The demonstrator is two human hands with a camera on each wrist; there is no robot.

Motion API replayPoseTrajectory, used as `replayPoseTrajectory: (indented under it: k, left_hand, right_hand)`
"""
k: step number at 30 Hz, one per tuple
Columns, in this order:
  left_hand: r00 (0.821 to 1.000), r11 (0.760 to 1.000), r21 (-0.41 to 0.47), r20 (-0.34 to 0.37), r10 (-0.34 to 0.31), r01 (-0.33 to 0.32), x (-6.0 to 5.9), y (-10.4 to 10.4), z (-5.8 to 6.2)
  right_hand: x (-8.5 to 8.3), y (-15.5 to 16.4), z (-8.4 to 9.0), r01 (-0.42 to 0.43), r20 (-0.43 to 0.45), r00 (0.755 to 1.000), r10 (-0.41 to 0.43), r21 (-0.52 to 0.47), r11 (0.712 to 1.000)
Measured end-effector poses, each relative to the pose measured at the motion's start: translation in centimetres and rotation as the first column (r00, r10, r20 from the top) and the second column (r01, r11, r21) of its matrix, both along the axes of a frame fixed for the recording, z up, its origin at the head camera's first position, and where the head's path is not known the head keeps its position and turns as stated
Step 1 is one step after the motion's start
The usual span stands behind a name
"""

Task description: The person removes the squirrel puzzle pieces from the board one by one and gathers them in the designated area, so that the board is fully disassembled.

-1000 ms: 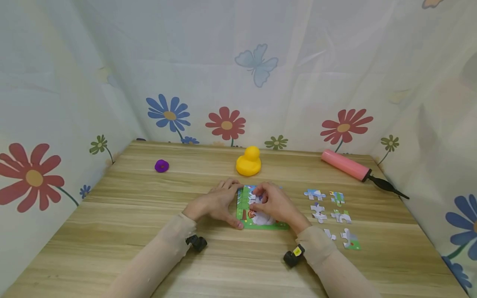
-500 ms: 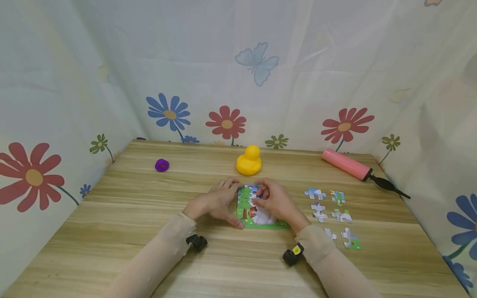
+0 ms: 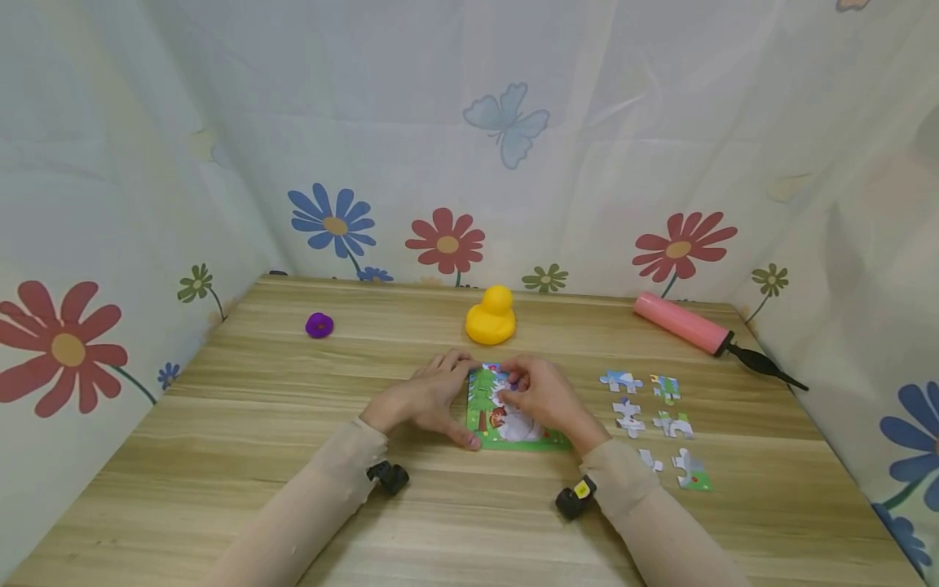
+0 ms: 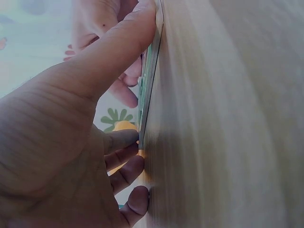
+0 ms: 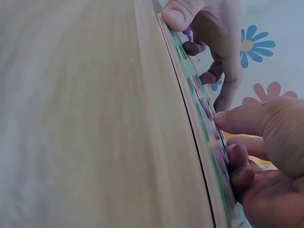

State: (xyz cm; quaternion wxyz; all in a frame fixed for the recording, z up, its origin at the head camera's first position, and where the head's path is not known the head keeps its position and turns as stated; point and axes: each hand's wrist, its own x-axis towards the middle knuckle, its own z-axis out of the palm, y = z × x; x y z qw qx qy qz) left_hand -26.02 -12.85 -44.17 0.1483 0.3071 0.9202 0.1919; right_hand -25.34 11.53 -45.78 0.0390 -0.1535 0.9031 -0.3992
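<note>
Puzzle board [image 3: 513, 436] lies flat on the wooden table [image 3: 257, 424], just in front of the yellow duck [image 3: 490, 316].

Left hand [image 3: 425, 399] sits against the board's left edge: thumb along the near-left corner, fingertips at the far-left corner, fingers loosely curved and bracing the edge. Left wrist view confirms it: thumb [image 4: 118, 42] laid flat along the board edge [image 4: 151, 71], other fingers [image 4: 124, 164] touching the table beside it. It is not wrapped round the board.

Right hand [image 3: 539, 399] rests on top of the board, fingers bent, tips pressed down on the board's upper middle. Right wrist view shows the thumb [image 5: 247, 118] tip touching the board face [image 5: 199, 99], with the other fingers curled under it. I cannot tell whether a piece is pinched between the fingers; that spot is hidden by the hand itself.

Loose puzzle pieces [image 3: 653, 416] lie right of the board in a rough grid, well apart from both hands, none touching the board.

Pink air pump [image 3: 682, 324] lies beyond the loose pieces, at the far right, with its black nozzle pointing right. A small purple object [image 3: 319, 325] sits left of the duck, well apart from it. Floral curtain [image 3: 447, 163] backs the table on three sides.
</note>
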Motion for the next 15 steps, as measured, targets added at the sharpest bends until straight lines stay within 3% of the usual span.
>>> replayPoseTrajectory:
  k: [15]
  left_hand:
    - [1.000, 1.000, 0.008, 0.002, -0.002, 0.002, 0.11, 0.00, 0.05]
  right_hand:
    - [-0.06, 0.55, -0.15, -0.046, 0.004, 0.999, 0.046, 0.007, 0.999]
